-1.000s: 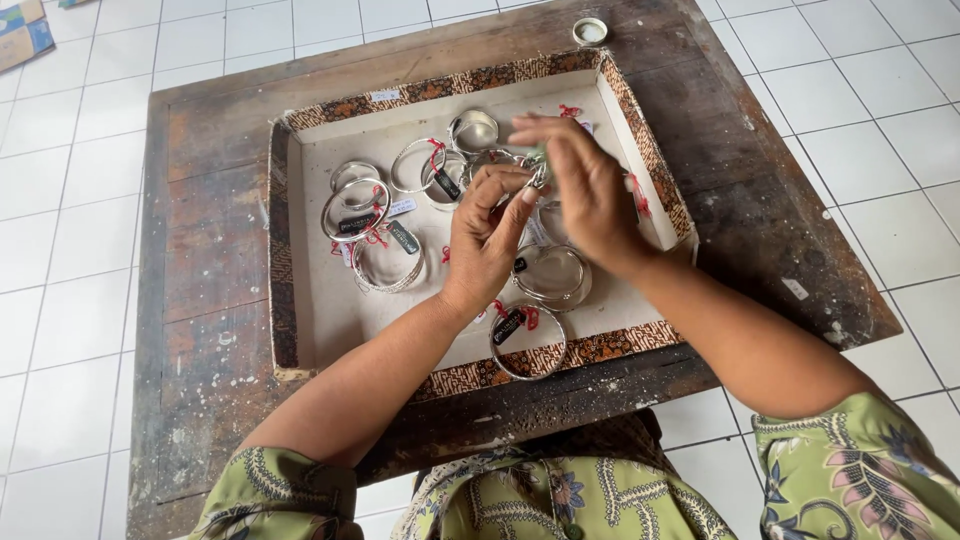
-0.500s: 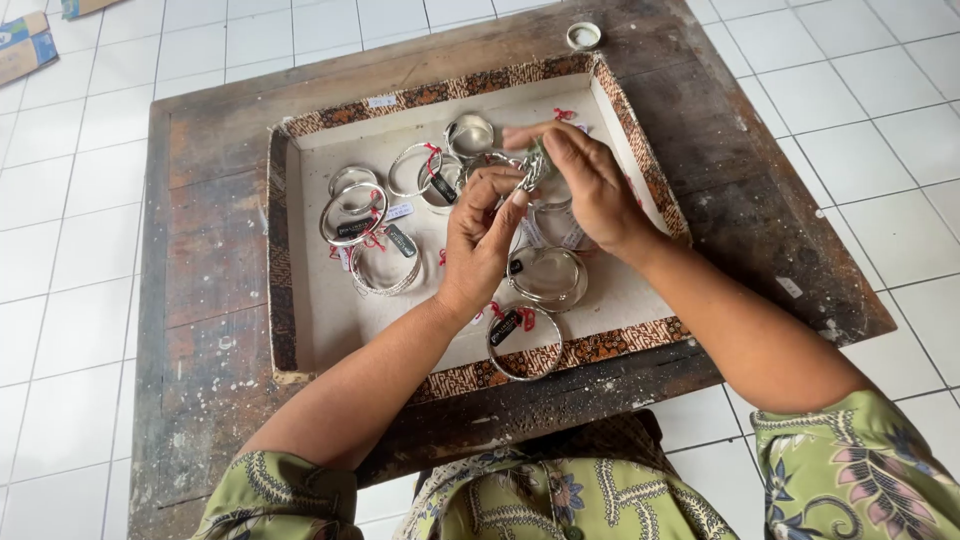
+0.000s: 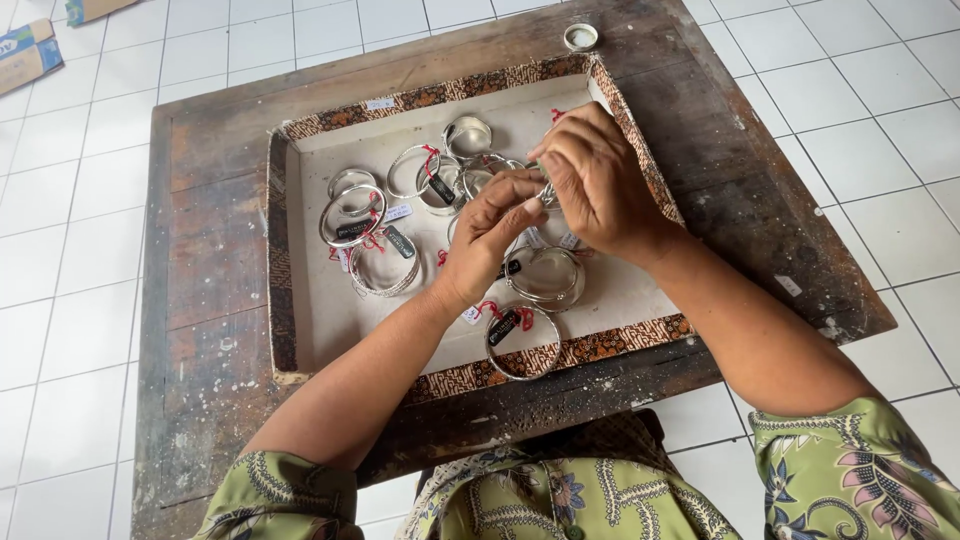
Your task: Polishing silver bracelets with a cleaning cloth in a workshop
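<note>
Head view: left hand (image 3: 490, 235) and right hand (image 3: 595, 180) pinch a small silver metal piece (image 3: 548, 194) over the white batik-rimmed tray (image 3: 340, 320), fingertips clenched on it—light, stiff, probably slippery, best gripped at its edges.

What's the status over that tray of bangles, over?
Left hand and right hand pinch one small silver piece. Tagged bangles crowd the tray.

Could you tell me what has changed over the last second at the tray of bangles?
The right hand drew back from its reach toward the tray's far side and now meets the left hand, both pinching a small silver piece between their fingertips. The bangles and the shallow tray on the wooden table lie as before.
</note>
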